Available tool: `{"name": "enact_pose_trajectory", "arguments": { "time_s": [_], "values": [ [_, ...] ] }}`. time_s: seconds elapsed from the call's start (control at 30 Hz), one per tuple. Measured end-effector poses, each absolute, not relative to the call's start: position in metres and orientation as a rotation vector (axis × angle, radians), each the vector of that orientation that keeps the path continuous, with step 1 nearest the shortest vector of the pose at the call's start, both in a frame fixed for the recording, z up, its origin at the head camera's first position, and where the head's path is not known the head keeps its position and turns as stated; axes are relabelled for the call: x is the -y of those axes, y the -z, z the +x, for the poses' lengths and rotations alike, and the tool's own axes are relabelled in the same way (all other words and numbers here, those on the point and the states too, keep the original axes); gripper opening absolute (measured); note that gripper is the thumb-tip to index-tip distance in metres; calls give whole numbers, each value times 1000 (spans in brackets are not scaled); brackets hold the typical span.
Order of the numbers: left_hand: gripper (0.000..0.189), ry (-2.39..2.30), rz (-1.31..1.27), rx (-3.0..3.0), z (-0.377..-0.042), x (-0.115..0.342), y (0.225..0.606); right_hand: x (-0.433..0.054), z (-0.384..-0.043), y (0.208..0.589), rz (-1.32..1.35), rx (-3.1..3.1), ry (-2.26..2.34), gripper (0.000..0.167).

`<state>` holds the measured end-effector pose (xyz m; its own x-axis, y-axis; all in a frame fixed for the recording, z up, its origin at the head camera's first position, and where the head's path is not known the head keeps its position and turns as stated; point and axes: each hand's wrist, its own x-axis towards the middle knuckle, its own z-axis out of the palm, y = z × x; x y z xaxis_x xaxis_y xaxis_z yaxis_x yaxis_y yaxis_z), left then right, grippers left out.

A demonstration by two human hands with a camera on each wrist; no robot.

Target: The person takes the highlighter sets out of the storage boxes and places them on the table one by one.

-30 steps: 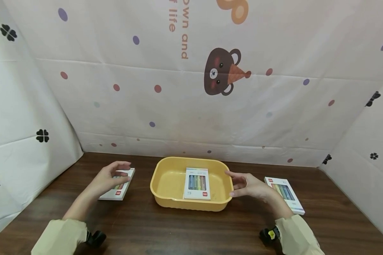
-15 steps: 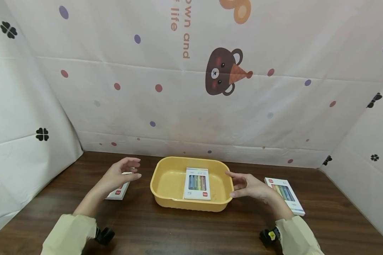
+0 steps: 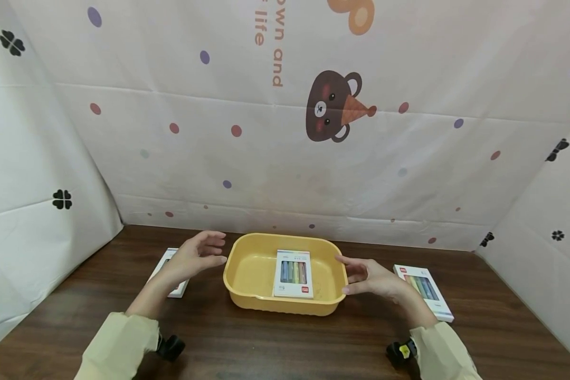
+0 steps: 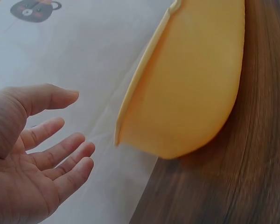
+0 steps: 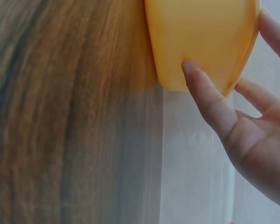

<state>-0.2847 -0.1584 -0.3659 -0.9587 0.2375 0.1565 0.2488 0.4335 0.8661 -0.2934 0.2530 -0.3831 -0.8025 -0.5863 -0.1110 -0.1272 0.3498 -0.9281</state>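
A yellow plastic basin (image 3: 247,303) stands on the table, and inside it lies a white box with a window showing coloured sticks (image 3: 293,274). My left hand (image 3: 195,258) is just off the basin's left rim, its fingers extended and holding nothing. The left wrist view shows a gap between that left hand (image 4: 42,154) and the basin (image 4: 191,88). My right hand (image 3: 372,277) touches the basin's right end. In the right wrist view, one finger of the right hand (image 5: 256,135) rests against the outer wall of the basin (image 5: 200,42).
A similar white box (image 3: 178,290) lies to the left, partly hidden behind the left hand and forearm. Another white box (image 3: 425,290) lies to the right, beside the right forearm. Behind the dark wooden table (image 3: 275,348) hangs a printed white cloth (image 3: 266,158).
My left hand has moved right, from over the left box to beside the basin's left rim. The right hand, the basin and the boxes have stayed put.
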Motion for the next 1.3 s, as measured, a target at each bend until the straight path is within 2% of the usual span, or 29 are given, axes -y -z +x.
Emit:
{"name": "enact_pose_trajectory", "arguments": {
  "time_s": [0.63,1.3],
  "values": [
    [49,1611,-552,2672,-290,129,362,-253,-291,381,-620,-2160,1481,87],
    [50,1647,-541,2734,-299,96,367,-253,-292,379,-604,-2137,1503,87]
  ]
}}
